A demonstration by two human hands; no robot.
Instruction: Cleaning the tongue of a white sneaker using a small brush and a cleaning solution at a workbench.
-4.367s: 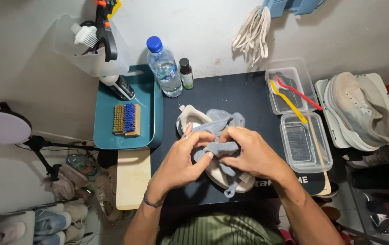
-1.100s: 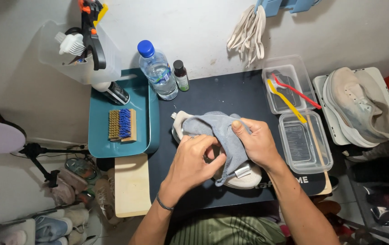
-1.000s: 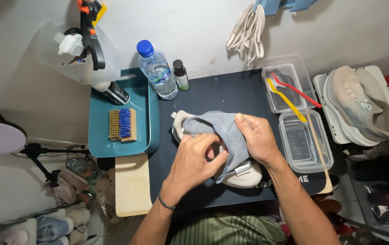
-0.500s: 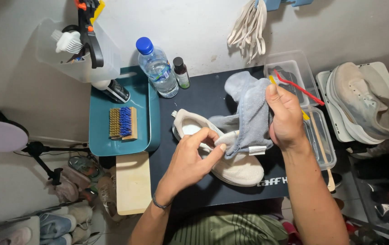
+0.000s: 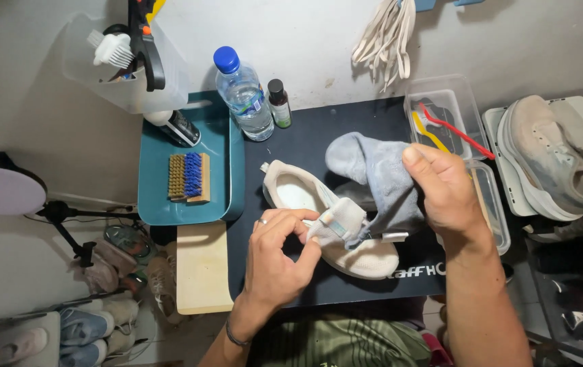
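Observation:
A cream knit shoe [image 5: 318, 217] lies on its side on a dark mat [image 5: 346, 129] in front of me. My left hand [image 5: 274, 255] pinches the shoe's tongue and collar near the opening. Over the shoe's right side, my right hand [image 5: 444, 187] holds a grey cloth [image 5: 373, 163] lifted off it, the cloth hanging down toward the upper.
A teal tray [image 5: 220, 146] with a wooden brush [image 5: 188, 178] sits left of the mat. A water bottle [image 5: 242, 95] and a small dark bottle [image 5: 278, 103] stand at the back. Clear plastic boxes [image 5: 468, 146] hold brushes; a worn shoe [image 5: 560, 160] rests at right.
The grey cloth, earlier wrapped over the shoe under both hands, has been lifted off to the right by my right hand. My left hand now grips the shoe's tongue.

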